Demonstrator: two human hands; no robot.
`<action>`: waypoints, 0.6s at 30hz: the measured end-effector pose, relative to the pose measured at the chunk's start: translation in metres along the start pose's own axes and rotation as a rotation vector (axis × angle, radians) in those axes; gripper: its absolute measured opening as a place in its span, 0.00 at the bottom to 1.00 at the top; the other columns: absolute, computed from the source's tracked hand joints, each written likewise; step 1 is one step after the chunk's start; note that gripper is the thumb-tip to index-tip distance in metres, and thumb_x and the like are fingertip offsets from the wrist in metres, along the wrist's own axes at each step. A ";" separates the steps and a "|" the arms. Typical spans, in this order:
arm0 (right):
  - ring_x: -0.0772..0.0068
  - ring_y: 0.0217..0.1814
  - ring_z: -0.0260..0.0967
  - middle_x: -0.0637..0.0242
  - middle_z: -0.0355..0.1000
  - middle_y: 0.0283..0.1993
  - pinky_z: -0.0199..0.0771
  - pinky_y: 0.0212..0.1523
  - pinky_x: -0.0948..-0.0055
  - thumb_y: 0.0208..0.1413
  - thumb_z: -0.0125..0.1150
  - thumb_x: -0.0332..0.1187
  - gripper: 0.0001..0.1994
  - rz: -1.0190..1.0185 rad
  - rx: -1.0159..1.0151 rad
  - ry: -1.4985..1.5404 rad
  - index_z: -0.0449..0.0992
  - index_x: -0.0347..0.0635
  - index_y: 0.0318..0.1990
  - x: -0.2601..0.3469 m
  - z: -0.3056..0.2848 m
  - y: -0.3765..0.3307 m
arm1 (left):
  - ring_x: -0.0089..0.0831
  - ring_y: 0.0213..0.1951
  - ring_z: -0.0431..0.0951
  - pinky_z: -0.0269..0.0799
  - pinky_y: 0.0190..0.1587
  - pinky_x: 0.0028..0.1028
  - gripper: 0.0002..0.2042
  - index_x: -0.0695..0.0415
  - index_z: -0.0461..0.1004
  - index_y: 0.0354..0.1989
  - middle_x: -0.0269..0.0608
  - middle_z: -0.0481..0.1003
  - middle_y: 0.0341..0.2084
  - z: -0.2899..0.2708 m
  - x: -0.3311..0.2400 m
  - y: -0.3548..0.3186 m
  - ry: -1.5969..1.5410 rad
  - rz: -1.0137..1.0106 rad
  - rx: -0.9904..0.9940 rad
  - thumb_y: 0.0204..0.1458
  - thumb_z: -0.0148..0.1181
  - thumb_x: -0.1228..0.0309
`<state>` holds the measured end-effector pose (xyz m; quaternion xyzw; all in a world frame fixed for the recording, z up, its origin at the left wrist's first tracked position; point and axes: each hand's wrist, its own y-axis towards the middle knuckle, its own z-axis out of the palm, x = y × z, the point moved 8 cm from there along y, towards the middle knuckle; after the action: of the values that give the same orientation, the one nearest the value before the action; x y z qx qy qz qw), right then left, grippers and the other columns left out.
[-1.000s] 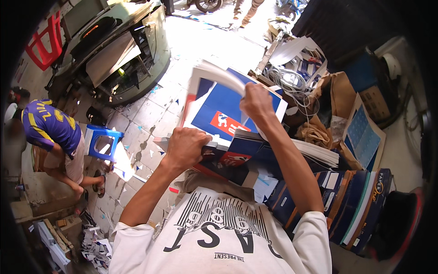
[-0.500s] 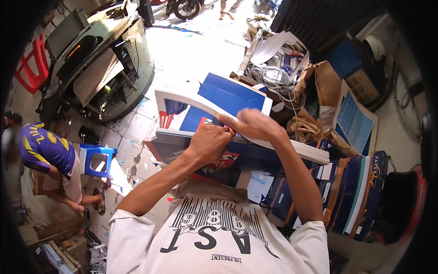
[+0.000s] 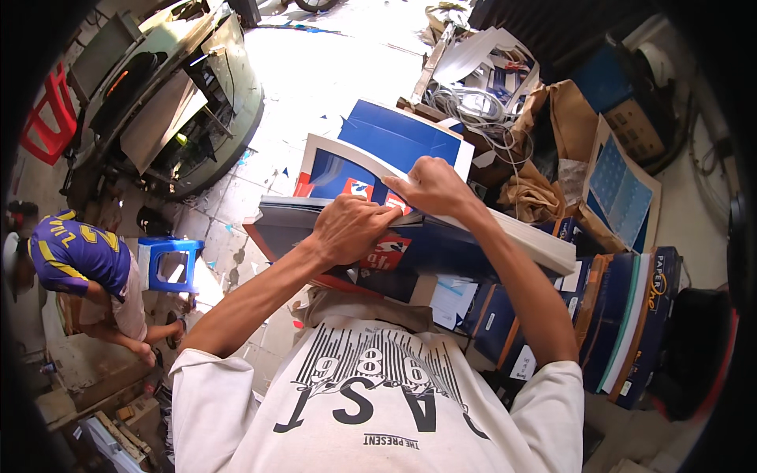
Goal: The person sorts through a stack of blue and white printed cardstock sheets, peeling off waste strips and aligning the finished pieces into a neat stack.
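Note:
In front of my chest stands a thick stack of printed sheets (image 3: 536,244), white at the edges, with dark blue and red print on the side towards me. My left hand (image 3: 352,229) is closed over the top edge of the stack, its fingertips hidden among the sheets. Just right of it, my right hand (image 3: 432,188) grips a bent bundle of sheets (image 3: 335,164) that bows away from the rest, blue and red on its inner side. The two hands almost touch. Beyond them lies a large blue sheet with a white border (image 3: 402,134).
At right stand several dark blue paper boxes (image 3: 611,331) and an opened brown carton (image 3: 572,126). Coiled grey cable (image 3: 473,102) lies by a box of scraps. On the left, a person in a purple shirt (image 3: 83,256) sits near a blue stool (image 3: 169,264). Paper scraps litter the tiles.
The bent bundle's free end has swung right and its bow has become shallower. My right hand has shifted slightly up and is more tightly curled. My left hand keeps its place on the stack.

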<state>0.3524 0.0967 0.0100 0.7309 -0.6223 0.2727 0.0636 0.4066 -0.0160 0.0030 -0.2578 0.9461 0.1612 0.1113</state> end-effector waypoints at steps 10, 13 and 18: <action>0.46 0.26 0.76 0.41 0.73 0.24 0.74 0.27 0.55 0.60 0.59 0.38 0.20 0.012 -0.467 -0.082 0.76 0.29 0.22 0.018 -0.023 -0.025 | 0.38 0.30 0.80 0.75 0.35 0.36 0.14 0.54 0.75 0.40 0.40 0.78 0.28 0.010 0.014 0.015 0.007 -0.095 0.098 0.44 0.66 0.66; 0.43 0.32 0.77 0.36 0.74 0.31 0.75 0.33 0.55 0.57 0.62 0.41 0.21 0.124 -0.309 -0.041 0.76 0.25 0.25 -0.013 -0.013 0.001 | 0.34 0.29 0.80 0.74 0.32 0.34 0.11 0.55 0.74 0.37 0.38 0.77 0.26 0.009 0.016 0.015 -0.017 -0.083 0.130 0.46 0.64 0.67; 0.62 0.16 0.64 0.53 0.68 0.14 0.62 0.20 0.55 0.53 0.66 0.51 0.29 0.115 0.022 -0.055 0.75 0.30 0.16 -0.063 0.027 0.041 | 0.30 0.31 0.81 0.76 0.36 0.30 0.07 0.53 0.74 0.39 0.33 0.77 0.27 0.008 -0.015 0.002 0.064 0.144 0.185 0.54 0.55 0.68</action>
<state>0.3175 0.1314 -0.0526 0.7020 -0.6617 0.2624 0.0226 0.4193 -0.0040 0.0003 -0.1831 0.9761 0.0725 0.0924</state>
